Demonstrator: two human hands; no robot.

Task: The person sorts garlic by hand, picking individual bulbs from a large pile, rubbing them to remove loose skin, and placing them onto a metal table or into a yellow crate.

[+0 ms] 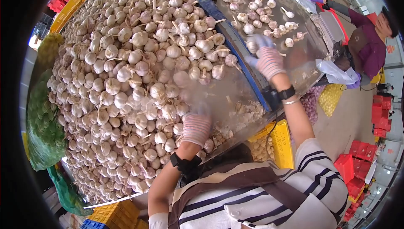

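Observation:
A large heap of garlic bulbs covers the metal table. My left hand, in a pink-striped glove, is over the near edge of the heap. Its fingers are smeared by motion, so their grip cannot be made out. Across the blue divider, my right hand, gloved with bluish fingertips, is closed round a garlic bulb, somewhat blurred. Loose garlic bulbs are scattered on the metal surface beyond the divider, several close to my right hand.
Dry garlic skins lie near the table's front edge. Below it stands a yellow crate with garlic. A co-worker stands at the right beside a plastic bag. Green net sacks line the left; red crates are stacked at right.

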